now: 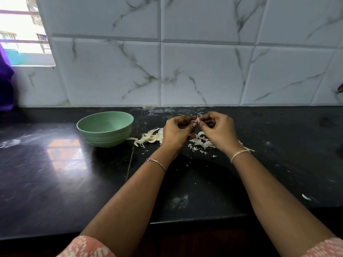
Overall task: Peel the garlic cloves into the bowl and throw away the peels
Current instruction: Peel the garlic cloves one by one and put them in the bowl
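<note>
Above the peels (pixel 201 141), left hand (pixel 177 130) and right hand (pixel 218 129) pinch one garlic clove (pixel 196 120) — best strip the skin gently, then drop it in the bowl (pixel 105 128).

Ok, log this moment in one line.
peeling | left hand, right hand pinch garlic clove | green bowl at left | peels on counter

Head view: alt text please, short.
A person's left hand and right hand pinch a garlic clove between them above a black counter, peeling it. Papery peels lie scattered beneath, and a green bowl stands to their left, before a marbled tile wall.
</note>
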The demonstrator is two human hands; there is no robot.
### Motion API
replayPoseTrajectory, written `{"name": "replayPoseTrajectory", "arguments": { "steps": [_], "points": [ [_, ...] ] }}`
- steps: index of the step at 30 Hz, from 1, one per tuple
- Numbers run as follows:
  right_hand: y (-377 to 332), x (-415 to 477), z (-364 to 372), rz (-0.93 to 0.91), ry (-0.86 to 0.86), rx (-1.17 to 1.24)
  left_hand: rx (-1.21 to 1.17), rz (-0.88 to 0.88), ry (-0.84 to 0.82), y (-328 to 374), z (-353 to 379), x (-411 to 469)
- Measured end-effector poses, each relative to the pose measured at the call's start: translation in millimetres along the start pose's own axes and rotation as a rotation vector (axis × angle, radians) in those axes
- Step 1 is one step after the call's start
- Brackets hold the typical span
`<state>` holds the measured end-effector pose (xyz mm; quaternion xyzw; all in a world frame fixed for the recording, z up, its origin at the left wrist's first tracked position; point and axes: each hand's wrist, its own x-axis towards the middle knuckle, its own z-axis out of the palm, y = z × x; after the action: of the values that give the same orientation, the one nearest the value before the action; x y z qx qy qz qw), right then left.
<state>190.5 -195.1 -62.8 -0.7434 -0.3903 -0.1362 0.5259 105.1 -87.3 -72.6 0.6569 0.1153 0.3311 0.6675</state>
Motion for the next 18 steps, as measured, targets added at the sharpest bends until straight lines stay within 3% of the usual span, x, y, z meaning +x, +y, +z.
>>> {"name": "replayPoseTrajectory", "arguments": {
  "steps": [18],
  "points": [
    [2.5, 0.5, -0.1, -0.086, -0.152, 0.018, -0.218, -0.113, 0.037, 6.3, -1.3, -1.3]
  ]
}}
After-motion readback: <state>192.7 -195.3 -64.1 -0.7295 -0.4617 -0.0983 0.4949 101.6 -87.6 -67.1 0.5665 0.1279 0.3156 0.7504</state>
